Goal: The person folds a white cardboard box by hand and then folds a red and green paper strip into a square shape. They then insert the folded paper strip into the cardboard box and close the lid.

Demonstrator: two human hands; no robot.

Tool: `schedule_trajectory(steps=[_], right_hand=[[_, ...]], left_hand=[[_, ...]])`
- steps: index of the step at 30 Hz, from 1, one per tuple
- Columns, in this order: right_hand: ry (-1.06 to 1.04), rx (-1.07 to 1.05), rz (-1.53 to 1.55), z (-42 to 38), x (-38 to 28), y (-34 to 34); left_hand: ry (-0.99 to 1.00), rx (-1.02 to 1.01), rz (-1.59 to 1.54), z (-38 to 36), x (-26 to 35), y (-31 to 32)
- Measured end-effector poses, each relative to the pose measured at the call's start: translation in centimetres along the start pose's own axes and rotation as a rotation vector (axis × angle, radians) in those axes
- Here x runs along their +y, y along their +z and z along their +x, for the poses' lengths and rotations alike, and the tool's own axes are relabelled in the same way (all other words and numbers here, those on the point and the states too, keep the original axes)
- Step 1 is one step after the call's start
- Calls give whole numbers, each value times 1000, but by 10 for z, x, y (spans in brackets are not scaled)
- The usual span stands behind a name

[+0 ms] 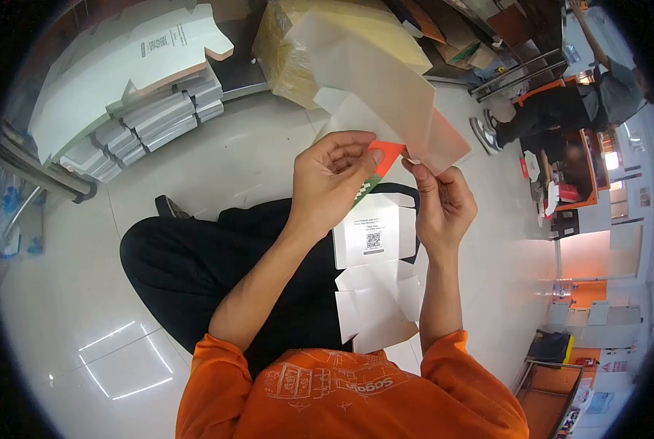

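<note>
My left hand is closed, its thumb pressing on the orange and green end of a carton sheet. From there a large pale, blurred part of the sheet rises above both hands, with an orange patch on its right. My right hand pinches a small whitish edge beside the orange end; what exactly lies between its fingertips is partly hidden. Below the hands, an unfolded white carton blank with a QR code lies across my lap.
A tall stack of white die-cut carton blanks stands at the upper left, near metal rails. Behind my hands is a yellowish wrapped bundle. A person in dark clothes stands at the upper right. Orange shelving is at the lower right.
</note>
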State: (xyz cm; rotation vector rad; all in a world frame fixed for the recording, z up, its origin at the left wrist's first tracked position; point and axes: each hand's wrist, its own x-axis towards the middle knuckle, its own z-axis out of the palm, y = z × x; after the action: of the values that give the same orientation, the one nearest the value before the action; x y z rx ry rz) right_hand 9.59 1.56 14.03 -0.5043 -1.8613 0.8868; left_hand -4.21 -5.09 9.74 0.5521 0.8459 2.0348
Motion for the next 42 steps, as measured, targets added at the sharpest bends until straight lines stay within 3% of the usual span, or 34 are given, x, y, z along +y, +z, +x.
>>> schedule_trajectory(steps=[2, 6, 9, 11, 13, 20, 27, 35, 42], right_hand=[[-193, -74, -272, 5, -3, -5], [-415, -170, -452, 11, -23, 4], [-329, -210, -472, 9, -26, 11], [-230, -213, -463, 7, -29, 14], [-45, -160, -296, 4, -21, 14], [-77, -147, -285, 9, -10, 16], [-309, -107, -415, 10, 7, 16], [-278, -210, -339, 12, -1, 9], [-166, -161, -319, 6, 3, 8]], left_hand=[[70, -8, 89, 0, 3, -3], [57, -50, 127, -8, 17, -1], [33, -113, 115, -9, 22, -1], [-96, -123, -11, -8, 25, 0], [-122, -119, -54, -8, 24, 1], [-229, -79, -195, -7, 15, 4], [-216, -41, -95, -7, 5, 7], [-285, -39, -178, -1, -8, -2], [-320, -20, -175, -3, -9, 2]])
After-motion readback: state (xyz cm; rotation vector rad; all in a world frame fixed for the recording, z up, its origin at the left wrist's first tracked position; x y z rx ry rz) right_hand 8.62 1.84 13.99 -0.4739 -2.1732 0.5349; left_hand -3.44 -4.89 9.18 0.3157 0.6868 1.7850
